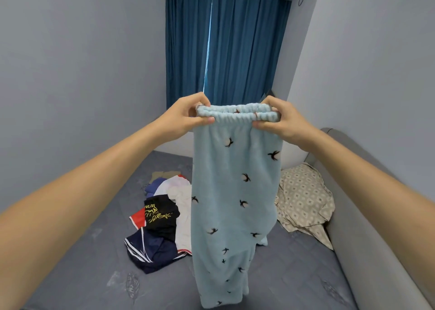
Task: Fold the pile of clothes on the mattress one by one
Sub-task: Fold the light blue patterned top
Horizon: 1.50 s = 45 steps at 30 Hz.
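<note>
Light blue fleece trousers (pixel 233 203) with small dark bird prints hang in the air above the mattress (pixel 94 274). My left hand (pixel 188 116) pinches the left end of their elastic waistband, and my right hand (pixel 280 121) pinches the right end. The legs hang straight down, and their lower ends reach the bottom of the view. Behind them, on the mattress, lies the pile of clothes (pixel 162 220): a black piece with yellow print, a navy piece with white stripes, white, red and blue pieces. The trousers hide the pile's right part.
A patterned beige pillow (pixel 306 199) lies at the right against the grey padded bed side (pixel 367 215). Blue curtains (pixel 226 41) hang on the far wall. Grey walls close in on both sides.
</note>
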Motion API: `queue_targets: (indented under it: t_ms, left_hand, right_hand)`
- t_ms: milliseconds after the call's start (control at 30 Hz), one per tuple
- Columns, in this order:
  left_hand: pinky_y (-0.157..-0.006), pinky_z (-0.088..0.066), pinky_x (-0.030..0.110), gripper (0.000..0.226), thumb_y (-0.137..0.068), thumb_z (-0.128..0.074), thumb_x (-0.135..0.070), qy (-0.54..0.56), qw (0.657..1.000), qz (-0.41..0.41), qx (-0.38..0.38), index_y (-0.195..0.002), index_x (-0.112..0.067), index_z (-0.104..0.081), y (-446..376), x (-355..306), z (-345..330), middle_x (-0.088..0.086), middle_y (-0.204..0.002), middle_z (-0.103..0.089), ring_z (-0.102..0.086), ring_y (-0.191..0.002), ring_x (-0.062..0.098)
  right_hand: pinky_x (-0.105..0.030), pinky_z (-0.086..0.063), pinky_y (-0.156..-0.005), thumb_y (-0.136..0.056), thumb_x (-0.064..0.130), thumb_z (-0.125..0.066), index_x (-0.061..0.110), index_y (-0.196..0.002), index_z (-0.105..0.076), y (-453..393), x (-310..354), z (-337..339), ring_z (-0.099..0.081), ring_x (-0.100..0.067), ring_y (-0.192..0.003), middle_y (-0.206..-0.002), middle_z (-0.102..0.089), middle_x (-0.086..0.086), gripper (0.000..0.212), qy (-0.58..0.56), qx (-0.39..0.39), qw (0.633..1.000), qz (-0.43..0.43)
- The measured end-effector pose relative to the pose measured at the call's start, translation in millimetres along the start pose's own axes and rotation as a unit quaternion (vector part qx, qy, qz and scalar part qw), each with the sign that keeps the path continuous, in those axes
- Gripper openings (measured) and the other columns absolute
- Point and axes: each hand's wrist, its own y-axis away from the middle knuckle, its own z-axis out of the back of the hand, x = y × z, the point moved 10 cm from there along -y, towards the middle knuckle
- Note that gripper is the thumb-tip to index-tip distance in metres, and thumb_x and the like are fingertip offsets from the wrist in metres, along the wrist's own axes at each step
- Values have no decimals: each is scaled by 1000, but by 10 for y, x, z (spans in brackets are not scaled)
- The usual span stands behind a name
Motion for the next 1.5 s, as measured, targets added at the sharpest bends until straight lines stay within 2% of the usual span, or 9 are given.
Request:
queue_targets:
  t_ms: [167, 467, 667, 800, 1000, 1100, 1200, 1300, 1500]
  left_hand:
    - [-70, -38, 37, 28, -97, -71, -35, -29, 999, 8, -29, -100, -14, -53, 219, -285, -156, 0, -83, -54, -46, -77, 15]
    - [-71, -36, 35, 26, -102, -64, -32, 13, 994, -8, -111, -101, -12, -48, 662, -1176, -691, 6, -86, -48, -43, -81, 19]
    - [-72, -36, 42, 28, -99, -67, -41, 17, 993, -4, -116, -97, -19, -50, 691, -1550, -902, 12, -87, -50, -44, -81, 22]
    - [-73, -38, 42, 31, -100, -66, -43, 12, 995, 8, -96, -99, -17, -49, 653, -1543, -1100, 13, -88, -51, -46, -81, 22]
    - [-74, -43, 38, 28, -103, -63, -36, 13, 996, 34, -83, -102, -13, -48, 611, -1187, -1387, 13, -89, -53, -51, -82, 20]
    - [-75, -47, 34, 25, -103, -63, -33, 21, 996, 51, -72, -103, -13, -49, 571, -876, -1527, 21, -93, -57, -56, -84, 17]
    - [-77, -49, 33, 23, -102, -65, -33, 36, 995, 70, -63, -103, -15, -50, 495, -474, -1640, 15, -96, -60, -59, -86, 15]
    - [-72, -54, 40, 25, -101, -67, -31, 45, 992, 103, -51, -104, -14, -49, 383, 115, -1740, 22, -103, -61, -63, -88, 14]
    - [-75, -49, 37, 28, -100, -69, -28, 46, 987, 150, -21, -102, -7, -50, -41, 1697, -1971, 27, -99, -61, -61, -86, 17]
  right_hand:
    - [-33, -44, -72, -94, 26, -77, 13, -106, -59, 354, 85, 126, -54, -12, -77, -85, -63, -12, 25, -20, 1, 999, 28]
    - [-30, -48, -72, -94, 25, -76, 11, -102, -59, 1259, 366, 651, -56, -8, -77, -87, -62, 2, 23, -54, -56, 994, 77]
    - [-35, -51, -73, -94, 28, -76, 14, -104, -59, 1559, 360, 930, -59, -9, -79, -89, -64, 0, 24, -74, -62, 992, 77]
    - [-25, -50, -71, -95, 25, -75, 12, -106, -59, 1672, 239, 992, -59, -7, -80, -92, -64, 1, 23, -74, -60, 993, 71]
    - [-23, -53, -73, -94, 25, -76, 14, -106, -60, 1686, -171, 871, -62, -7, -85, -96, -65, 4, 23, -73, -58, 995, 45]
    - [-26, -55, -75, -93, 25, -77, 17, -108, -61, 1601, -470, 737, -62, -6, -86, -96, -65, 6, 23, -70, -55, 996, 27]
    - [-31, -55, -80, -92, 28, -77, 22, -109, -62, 1455, -849, 534, -63, -11, -93, -103, -66, 0, 24, -61, -52, 997, -1]
    - [-34, -56, -81, -92, 29, -78, 25, -110, -61, 1237, -1301, 240, -65, -18, -97, -107, -67, -5, 25, -62, -36, 997, -29]
    - [-24, -52, -76, -92, 23, -78, 23, -111, -59, 549, -2510, -537, -61, -1, -82, -100, -68, 4, 27, -42, 8, 995, -94]
